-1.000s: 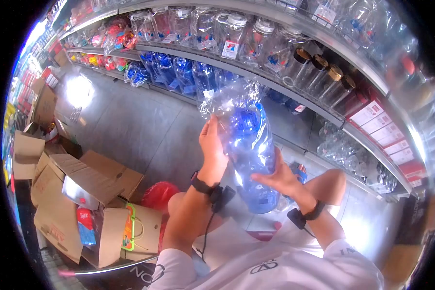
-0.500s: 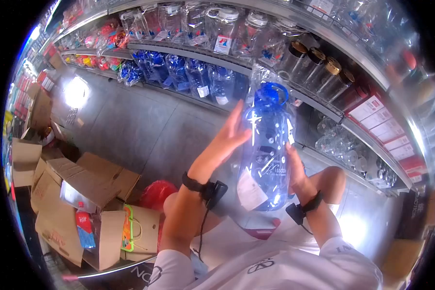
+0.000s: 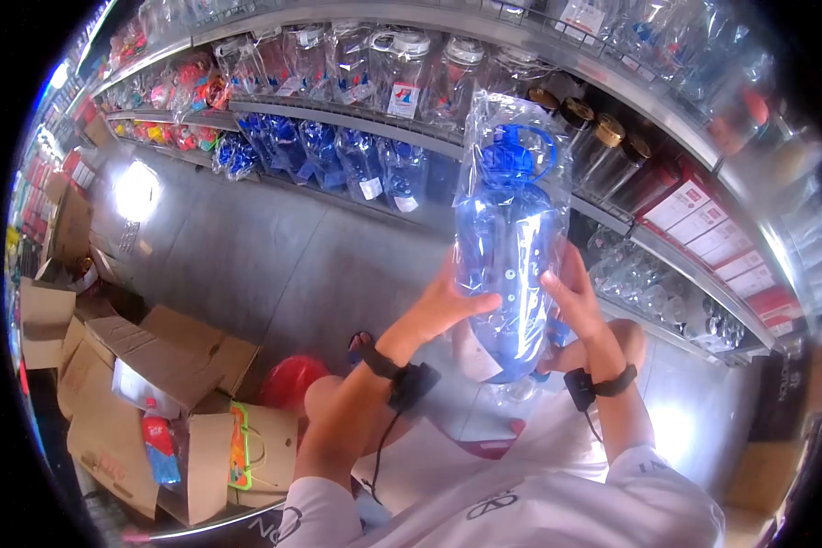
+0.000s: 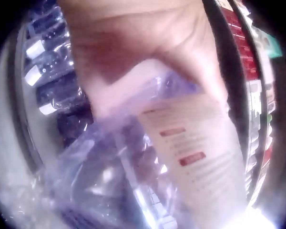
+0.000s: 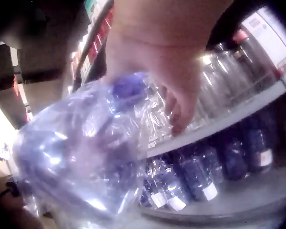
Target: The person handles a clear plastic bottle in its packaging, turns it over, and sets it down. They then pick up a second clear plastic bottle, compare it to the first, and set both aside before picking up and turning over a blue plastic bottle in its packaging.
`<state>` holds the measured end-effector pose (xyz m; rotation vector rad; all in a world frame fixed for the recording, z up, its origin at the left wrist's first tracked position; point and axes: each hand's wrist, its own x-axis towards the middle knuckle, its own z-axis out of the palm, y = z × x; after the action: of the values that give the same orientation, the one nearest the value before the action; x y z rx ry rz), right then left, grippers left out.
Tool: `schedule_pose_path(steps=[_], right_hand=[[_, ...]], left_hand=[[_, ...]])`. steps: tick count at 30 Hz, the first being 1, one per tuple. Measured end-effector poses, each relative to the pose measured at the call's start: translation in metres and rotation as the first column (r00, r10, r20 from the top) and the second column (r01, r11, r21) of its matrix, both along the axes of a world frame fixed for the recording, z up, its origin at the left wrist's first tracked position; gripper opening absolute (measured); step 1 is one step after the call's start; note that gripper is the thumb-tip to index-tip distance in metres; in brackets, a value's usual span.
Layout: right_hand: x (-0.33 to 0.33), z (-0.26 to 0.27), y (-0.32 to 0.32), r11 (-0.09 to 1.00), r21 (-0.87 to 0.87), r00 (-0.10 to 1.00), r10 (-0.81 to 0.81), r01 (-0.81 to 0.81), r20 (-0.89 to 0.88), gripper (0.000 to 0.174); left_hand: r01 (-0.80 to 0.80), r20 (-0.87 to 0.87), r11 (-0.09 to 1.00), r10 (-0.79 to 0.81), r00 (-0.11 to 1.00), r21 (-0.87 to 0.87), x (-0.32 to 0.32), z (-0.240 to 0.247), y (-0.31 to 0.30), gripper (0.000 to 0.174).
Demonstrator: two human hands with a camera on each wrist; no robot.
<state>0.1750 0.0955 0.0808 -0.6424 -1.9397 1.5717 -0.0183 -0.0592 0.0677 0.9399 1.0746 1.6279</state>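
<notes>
A large blue water bottle (image 3: 511, 239) in a clear plastic bag is held upright in front of me, its blue cap and loop handle at the top. My left hand (image 3: 440, 309) grips its left side, with the thumb across the front. On the right side my right hand (image 3: 577, 294) grips it, thumb also on the front. A printed paper insert (image 4: 193, 152) lies along the bottle in the left wrist view, under the left hand. In the right wrist view the bagged bottle's base (image 5: 81, 157) faces the camera, and the fingers curl along its far side.
More bagged blue bottles (image 3: 356, 164) stand on the bottom shelf ahead. Clear jugs (image 3: 400, 68) and dark-lidded jars (image 3: 603, 137) fill the shelf above. Open cardboard boxes (image 3: 146, 411), one holding a red-labelled bottle (image 3: 160, 443), and a red round object (image 3: 292, 379) are at the left.
The bottle has turned from tilted and blurred to upright, and risen slightly. The left hand has gone from the bag's top, past an open pose beside the bottle, to gripping its lower left side.
</notes>
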Motion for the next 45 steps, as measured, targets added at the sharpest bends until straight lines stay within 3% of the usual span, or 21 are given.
schedule_pose_path(steps=[4,7,10,13,15,18,22,25,27,31,33,34,35,36,38,40,43,45], right_hand=[[-0.007,0.043,-0.033,0.996,0.018,0.986,-0.085,0.084,0.146,0.090],[-0.011,0.045,-0.056,0.984,0.165,0.971,-0.098,0.063,0.216,0.093],[-0.024,0.041,-0.072,0.990,0.026,0.989,-0.138,0.137,0.044,0.092],[-0.028,0.051,-0.059,0.954,-0.193,0.968,-0.244,0.229,-0.058,0.082],[-0.030,0.064,-0.058,0.894,-0.272,0.930,-0.367,0.356,0.010,0.078],[-0.027,0.052,-0.038,0.897,-0.313,0.890,-0.392,0.313,-0.233,0.076],[-0.017,0.048,-0.017,0.898,-0.338,0.875,-0.384,0.280,-0.294,0.064],[-0.018,0.048,-0.014,0.874,-0.412,0.840,-0.412,0.255,-0.354,0.051],[-0.021,0.056,-0.016,0.834,-0.455,0.793,-0.492,0.312,-0.359,0.027],[-0.021,0.053,-0.017,0.877,-0.349,0.779,-0.463,0.331,-0.424,0.010],[-0.021,0.051,-0.017,0.866,-0.313,0.768,-0.493,0.389,-0.410,0.007],[-0.021,0.051,-0.015,0.853,-0.280,0.766,-0.520,0.440,-0.379,0.007],[-0.020,0.050,-0.014,0.868,-0.301,0.771,-0.491,0.394,-0.405,0.006],[-0.021,0.048,-0.017,0.880,-0.300,0.786,-0.467,0.368,-0.406,0.007],[-0.021,0.044,-0.024,0.901,-0.296,0.813,-0.418,0.316,-0.405,0.008],[-0.018,0.037,-0.037,0.919,-0.276,0.872,-0.365,0.281,-0.326,0.008],[-0.027,0.027,-0.058,0.949,-0.250,0.917,-0.263,0.190,-0.300,0.007],[-0.034,0.028,-0.066,0.964,-0.196,0.929,-0.232,0.180,-0.290,0.007]], left_hand=[[-0.245,-0.088,0.968,0.249,0.965,0.056,0.019,-0.014,0.008,0.103],[-0.448,-0.379,0.865,0.501,0.778,0.226,0.029,-0.016,0.014,0.108],[-0.499,-0.749,0.832,0.487,0.450,0.242,0.041,-0.014,0.003,0.110],[-0.527,-0.841,0.823,0.428,0.332,0.211,0.050,-0.009,-0.003,0.111],[-0.403,-0.859,0.856,0.444,0.253,0.324,0.051,-0.015,-0.006,0.107],[-0.261,-0.878,0.881,0.445,0.177,0.394,0.049,-0.011,-0.010,0.090],[-0.145,-0.921,0.925,0.369,0.126,0.351,0.039,0.002,-0.015,0.063],[-0.094,-0.887,0.893,0.449,0.109,0.440,0.039,-0.001,-0.014,0.057],[-0.014,-0.874,0.874,0.486,0.022,0.486,0.038,-0.002,-0.013,0.056],[0.077,-0.855,0.858,0.512,-0.082,0.507,0.038,-0.005,-0.013,0.054],[0.154,-0.832,0.830,0.550,-0.068,0.536,0.033,-0.008,-0.011,0.066],[0.097,-0.823,0.818,0.567,0.029,0.567,0.030,-0.011,-0.012,0.074],[0.039,-0.800,0.803,0.586,0.129,0.595,0.027,-0.015,-0.013,0.082],[-0.118,-0.734,0.790,0.606,0.309,0.602,0.026,-0.016,-0.014,0.091],[-0.348,-0.501,0.759,0.633,0.590,0.550,0.019,-0.014,-0.013,0.106],[-0.493,-0.201,0.736,0.629,0.751,0.463,-0.001,0.015,-0.003,0.116],[-0.320,0.115,0.894,0.299,0.947,0.313,-0.016,-0.001,-0.013,0.087],[-0.303,0.112,0.914,0.283,0.952,0.270,-0.017,-0.007,-0.016,0.078]])
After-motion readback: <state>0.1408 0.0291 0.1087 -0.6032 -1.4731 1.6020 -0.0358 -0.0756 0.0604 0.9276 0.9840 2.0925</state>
